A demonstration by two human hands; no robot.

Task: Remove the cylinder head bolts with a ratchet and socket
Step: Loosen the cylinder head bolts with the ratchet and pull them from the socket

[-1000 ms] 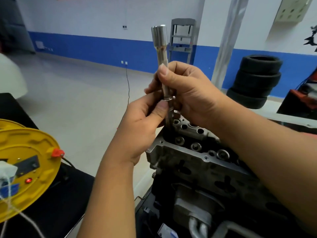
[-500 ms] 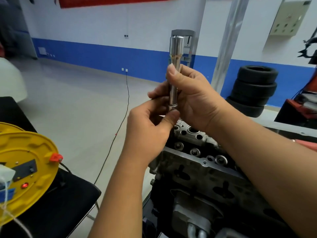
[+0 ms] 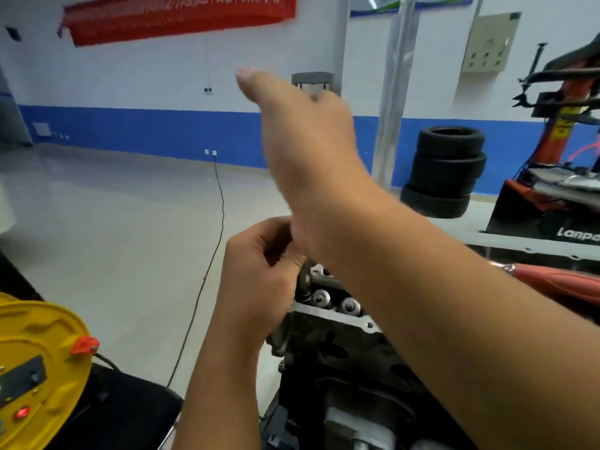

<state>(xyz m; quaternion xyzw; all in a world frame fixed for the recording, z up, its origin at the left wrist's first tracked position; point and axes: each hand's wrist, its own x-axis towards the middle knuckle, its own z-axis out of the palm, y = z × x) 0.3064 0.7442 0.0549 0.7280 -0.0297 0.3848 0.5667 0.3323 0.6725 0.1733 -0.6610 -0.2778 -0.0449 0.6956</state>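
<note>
The cylinder head (image 3: 331, 323) sits on top of the dark engine block (image 3: 350, 384) in the lower middle of the head view, its near corner and a few round valve spring caps (image 3: 349, 305) showing between the two forearms.

The left hand (image 3: 259, 280) is at the near left corner of the cylinder head, just above and against it. Its fingers are curled inward toward the palm; whether they pinch anything cannot be told, because the right forearm covers the spot where the fingertips meet. A dark rounded metal part (image 3: 305, 280) shows just beside that hand on the head's corner.

The right hand (image 3: 302, 125) is raised well above the cylinder head, blurred, with its back to the camera and the thumb (image 3: 250, 76) pointing up and to the left. Its fingers are hidden behind the hand, so its grip cannot be told. No ratchet or socket can be made out in either hand, and no head bolt can be picked out clearly on the cylinder head.

To the left of the cylinder head, a yellow cable reel (image 3: 35, 368) rests on a black seat (image 3: 123, 414). Beyond the cylinder head to the right stands a stack of tyres (image 3: 444, 170) against the blue and white wall, with a red tyre machine (image 3: 558, 151) further right. A thin black cable (image 3: 207, 264) runs across the floor to the left of the head.
</note>
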